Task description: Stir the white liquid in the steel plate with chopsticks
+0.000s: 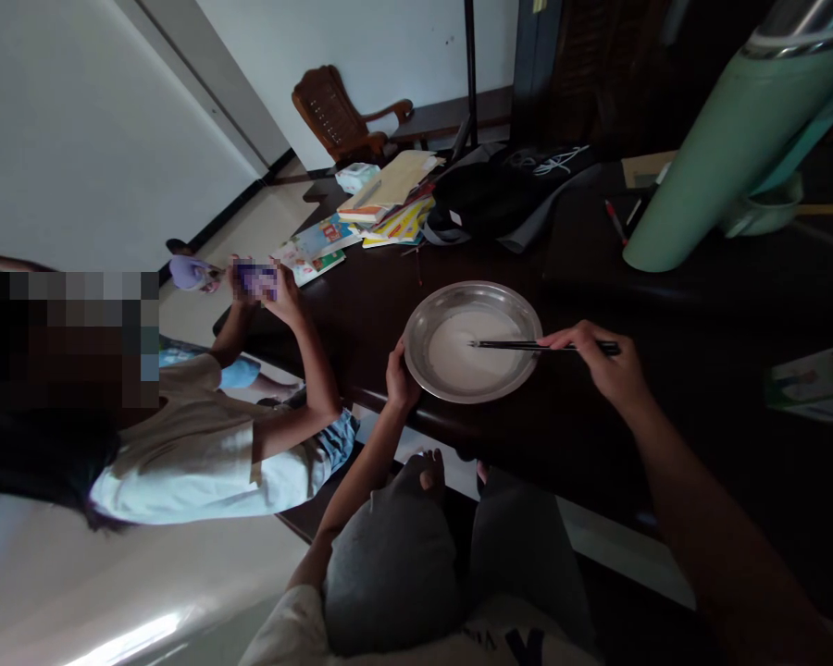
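A round metal plate (506, 301) holding a white liquid sits near the edge of a dark table (701, 388). My left hand (401, 377) grips the plate's rim on its left side, fingers closed on it. My right hand (607, 363) is closed on a pair of dark chopsticks (520, 345), whose tips reach into the white liquid at the plate's middle.
Another person sits at the left, holding a phone (255, 277) in both hands. Books (389, 208) and a dark bag (500, 199) lie at the table's far end. A large green flask (728, 139) lies at the right, a packet (815, 379) near the right edge. A wooden chair (343, 116) stands behind.
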